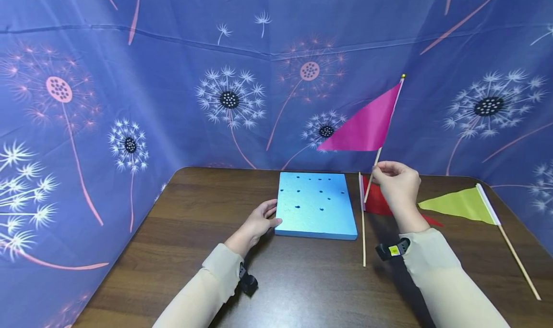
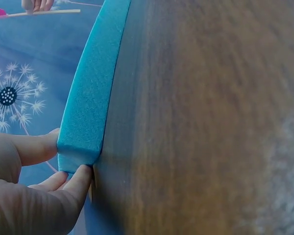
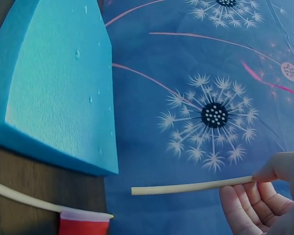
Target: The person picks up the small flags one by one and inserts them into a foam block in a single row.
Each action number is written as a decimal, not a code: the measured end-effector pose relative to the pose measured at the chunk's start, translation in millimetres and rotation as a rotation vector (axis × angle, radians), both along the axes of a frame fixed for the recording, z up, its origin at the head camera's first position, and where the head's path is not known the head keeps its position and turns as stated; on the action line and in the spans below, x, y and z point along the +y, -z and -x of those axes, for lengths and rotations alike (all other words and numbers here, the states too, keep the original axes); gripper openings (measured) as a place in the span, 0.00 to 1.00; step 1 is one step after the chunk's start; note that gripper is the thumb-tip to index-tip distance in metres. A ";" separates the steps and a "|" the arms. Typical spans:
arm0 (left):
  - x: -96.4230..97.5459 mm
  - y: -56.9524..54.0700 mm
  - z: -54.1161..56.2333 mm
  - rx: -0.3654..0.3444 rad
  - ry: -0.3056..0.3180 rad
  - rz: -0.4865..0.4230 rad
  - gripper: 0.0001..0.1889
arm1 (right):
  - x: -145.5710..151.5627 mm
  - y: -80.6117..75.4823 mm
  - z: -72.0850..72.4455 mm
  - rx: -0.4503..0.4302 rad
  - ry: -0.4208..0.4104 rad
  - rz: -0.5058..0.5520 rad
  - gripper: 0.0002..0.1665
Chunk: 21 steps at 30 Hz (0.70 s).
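Observation:
My right hand (image 1: 398,183) pinches the wooden stick (image 3: 191,187) of a pink triangular flag (image 1: 369,126) between thumb and fingers. The flag is raised, its gold-tipped top leaning right and its bare lower end slanting down to the left. A flat light-blue foam block (image 1: 317,222) with several small holes in its top lies on the table. At its left side, my left hand (image 1: 257,222) holds the edge, the thumb on the top face and fingers against the side (image 2: 78,159). Behind the right hand lies a red flag (image 1: 378,200), partly hidden.
Between block and right arm runs the red flag's stick (image 1: 364,241). A yellow-green flag (image 1: 468,205) lies at the right, its stick pointing to the front right. The brown wooden table (image 1: 181,251) ends at a blue dandelion-print cloth (image 1: 173,78) behind.

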<state>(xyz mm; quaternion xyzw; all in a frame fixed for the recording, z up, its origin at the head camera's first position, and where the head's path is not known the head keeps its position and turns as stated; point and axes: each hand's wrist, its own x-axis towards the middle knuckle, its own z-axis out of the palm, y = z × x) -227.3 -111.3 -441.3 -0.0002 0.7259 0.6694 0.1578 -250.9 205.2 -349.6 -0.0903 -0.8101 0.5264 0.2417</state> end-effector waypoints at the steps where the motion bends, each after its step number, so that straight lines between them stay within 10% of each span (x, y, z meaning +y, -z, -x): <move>1: 0.1 -0.1 -0.1 -0.003 -0.001 0.002 0.33 | -1.3 1.0 1.1 0.000 0.000 -0.004 0.14; 21: 0.1 4.3 2.9 0.032 -0.012 -0.016 0.32 | -18.9 20.2 28.0 0.051 -0.025 -0.013 0.13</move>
